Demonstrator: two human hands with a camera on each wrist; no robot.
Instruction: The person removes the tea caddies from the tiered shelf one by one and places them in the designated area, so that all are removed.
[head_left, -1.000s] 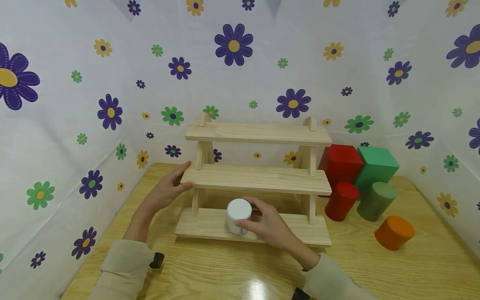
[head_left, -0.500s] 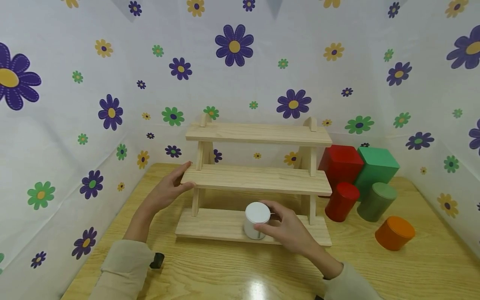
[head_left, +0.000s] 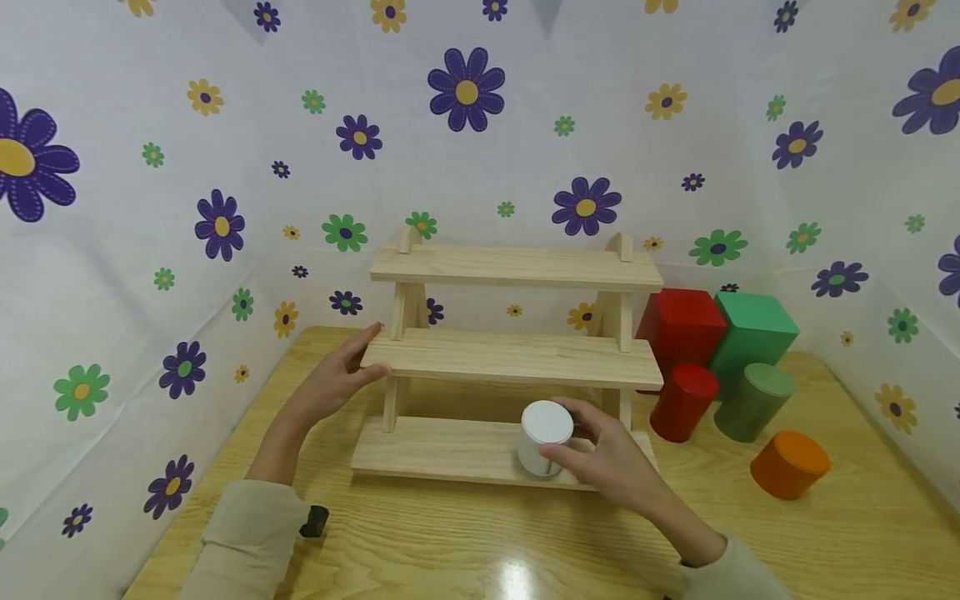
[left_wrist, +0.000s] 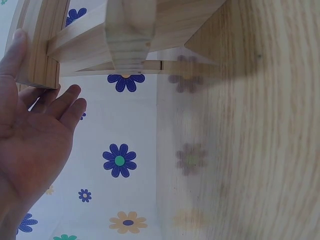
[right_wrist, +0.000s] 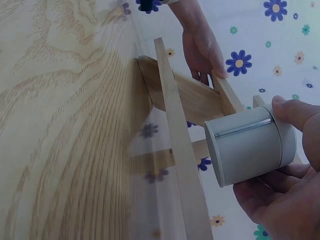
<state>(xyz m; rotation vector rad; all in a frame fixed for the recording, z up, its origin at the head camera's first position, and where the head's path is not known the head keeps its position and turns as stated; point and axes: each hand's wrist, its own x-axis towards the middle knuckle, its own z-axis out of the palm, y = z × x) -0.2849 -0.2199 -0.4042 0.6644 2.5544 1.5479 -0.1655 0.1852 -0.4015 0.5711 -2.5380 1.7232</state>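
A white lidded canister stands upright over the right half of the bottom board of a three-tier wooden shelf. My right hand grips it from the right, thumb on the near side and fingers round the back. The right wrist view shows the canister with a seam down its side; whether its base touches the board, I cannot tell. At the shelf's left end, my left hand holds the middle board. The left wrist view has this hand with its thumb and fingers on opposite sides of the board.
Right of the shelf stand a red box, a green box, a red cylinder, a dull green cylinder and a shorter orange cylinder. Flowered cloth surrounds the wooden table.
My right hand has moved the white canister rightward along the bottom board, from near its middle to its right half. My left hand has stayed on the middle board.
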